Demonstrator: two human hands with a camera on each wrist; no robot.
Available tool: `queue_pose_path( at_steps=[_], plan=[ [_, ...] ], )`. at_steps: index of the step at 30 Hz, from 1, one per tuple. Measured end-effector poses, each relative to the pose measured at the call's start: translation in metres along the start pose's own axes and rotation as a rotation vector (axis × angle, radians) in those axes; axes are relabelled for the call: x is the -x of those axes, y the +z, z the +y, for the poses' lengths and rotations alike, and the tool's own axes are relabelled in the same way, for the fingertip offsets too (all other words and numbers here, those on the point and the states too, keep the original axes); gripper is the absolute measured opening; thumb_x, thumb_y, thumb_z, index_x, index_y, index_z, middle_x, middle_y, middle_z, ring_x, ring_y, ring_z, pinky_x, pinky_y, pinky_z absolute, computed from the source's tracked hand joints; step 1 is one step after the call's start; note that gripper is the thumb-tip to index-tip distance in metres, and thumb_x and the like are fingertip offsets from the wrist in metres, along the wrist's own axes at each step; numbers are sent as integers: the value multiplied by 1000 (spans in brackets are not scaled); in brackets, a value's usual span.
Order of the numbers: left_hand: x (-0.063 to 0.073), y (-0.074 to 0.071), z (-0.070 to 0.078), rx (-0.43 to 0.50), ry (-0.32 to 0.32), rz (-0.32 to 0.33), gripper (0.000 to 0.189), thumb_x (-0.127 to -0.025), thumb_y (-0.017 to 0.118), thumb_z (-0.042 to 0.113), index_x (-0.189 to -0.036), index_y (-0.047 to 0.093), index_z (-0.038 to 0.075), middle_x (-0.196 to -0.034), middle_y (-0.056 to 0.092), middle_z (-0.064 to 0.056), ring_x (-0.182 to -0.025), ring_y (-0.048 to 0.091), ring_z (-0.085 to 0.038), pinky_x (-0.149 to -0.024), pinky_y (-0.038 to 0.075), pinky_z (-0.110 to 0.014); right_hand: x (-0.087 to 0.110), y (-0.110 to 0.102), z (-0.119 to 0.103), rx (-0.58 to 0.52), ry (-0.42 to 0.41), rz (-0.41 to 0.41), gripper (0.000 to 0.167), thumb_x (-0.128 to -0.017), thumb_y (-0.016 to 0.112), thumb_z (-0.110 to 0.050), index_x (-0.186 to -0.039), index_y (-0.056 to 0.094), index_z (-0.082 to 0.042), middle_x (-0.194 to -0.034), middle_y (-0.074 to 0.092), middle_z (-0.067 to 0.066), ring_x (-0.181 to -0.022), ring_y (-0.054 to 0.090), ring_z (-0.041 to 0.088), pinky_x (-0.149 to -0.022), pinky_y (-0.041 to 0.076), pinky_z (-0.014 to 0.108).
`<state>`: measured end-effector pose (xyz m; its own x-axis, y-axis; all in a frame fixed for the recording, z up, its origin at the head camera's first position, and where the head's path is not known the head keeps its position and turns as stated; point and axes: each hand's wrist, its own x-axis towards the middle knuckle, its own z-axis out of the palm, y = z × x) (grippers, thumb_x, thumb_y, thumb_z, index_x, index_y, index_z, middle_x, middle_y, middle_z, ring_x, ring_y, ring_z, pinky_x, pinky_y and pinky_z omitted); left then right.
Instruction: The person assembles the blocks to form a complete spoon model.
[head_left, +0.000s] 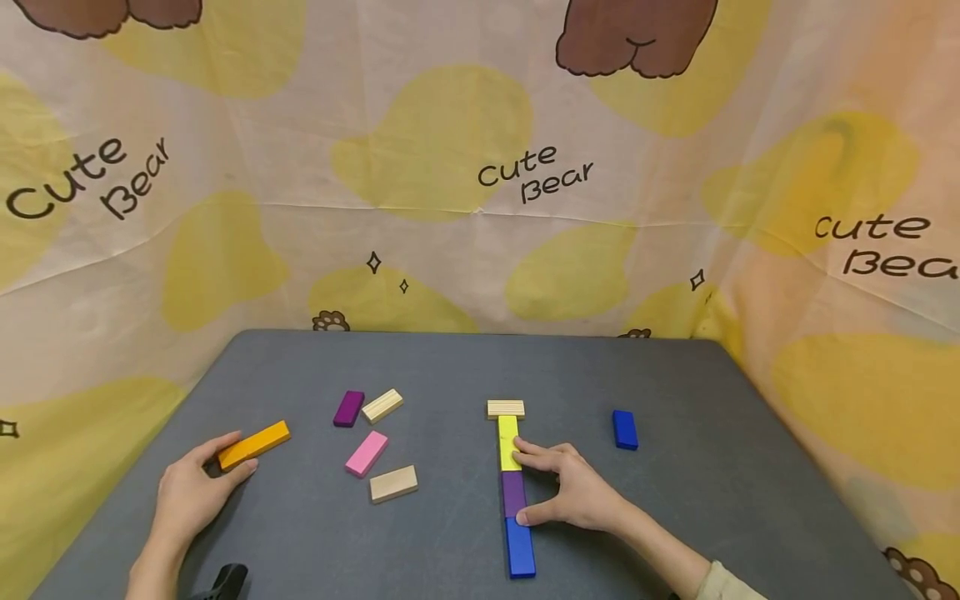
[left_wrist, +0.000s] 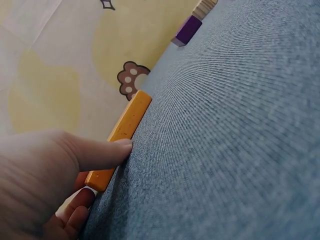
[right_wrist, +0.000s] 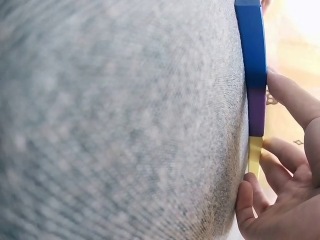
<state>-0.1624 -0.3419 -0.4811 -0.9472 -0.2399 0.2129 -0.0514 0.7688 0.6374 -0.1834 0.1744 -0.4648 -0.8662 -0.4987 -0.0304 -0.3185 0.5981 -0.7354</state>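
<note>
On the near part of the counter (head_left: 450,550), a long blue block (head_left: 521,552) lies flat and starts a straight row running away from the person. The right grip (head_left: 573,492) is spread: its thumb rests by the join of that block and the purple block (head_left: 513,494), while its fingertips touch the side of the yellow block (head_left: 507,443) beyond, thumb and fingers all along the row's right side, clamped on nothing.

Across to the left, the left grip (head_left: 191,492) pinches the orange block (head_left: 258,444) between thumb and fingers, well apart from the row. Between the two lie a plain block (head_left: 393,484), then the pink block (head_left: 367,454).

Farther off, the small blue block (head_left: 625,430) sits alone on the right; a plum block (head_left: 348,409) and a ridged block (head_left: 382,406) lie close together on the left, and a pale crosspiece (head_left: 506,409) caps the row's far end. Behind hangs the printed cloth (head_left: 427,150).

I'd judge the step in hand to be truing up the row with the right grip; the next move seems to call for gentle, even pressure there, and for the orange block to be brought over clear of the loose pieces
</note>
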Motion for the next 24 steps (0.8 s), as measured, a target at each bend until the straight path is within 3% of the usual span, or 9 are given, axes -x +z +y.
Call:
queue_pose_path(
  at_steps=[6, 18, 24],
  plan=[
    [2, 1, -1, -12, 21, 36, 55, -88, 76, 30, -127, 61, -5, -119, 60, -32, -105, 52, -50, -80, 36, -58, 1, -1, -1, 10, -7, -6, 82, -70, 87, -48, -141, 57, -18, -151, 39, -12, -113, 38, 18, -93, 36, 47],
    [5, 0, -1, -11, -2, 36, 57, -84, 79, 36, -125, 65, -1, -108, 68, -24, -95, 58, -40, -70, 36, -43, 0, 0, -1, -21, 47, -14, 81, -70, 87, -46, -141, 57, -20, -150, 39, -15, -116, 37, 20, -94, 36, 51],
    [6, 0, 0, -12, 5, 63, 56, -84, 80, 35, -125, 66, -1, -108, 68, -23, -95, 59, -41, -70, 37, -44, -1, 0, 0, -45, 60, 0, 81, -68, 89, -44, -139, 59, -20, -149, 41, -16, -119, 37, 20, -97, 34, 54]
  ],
)
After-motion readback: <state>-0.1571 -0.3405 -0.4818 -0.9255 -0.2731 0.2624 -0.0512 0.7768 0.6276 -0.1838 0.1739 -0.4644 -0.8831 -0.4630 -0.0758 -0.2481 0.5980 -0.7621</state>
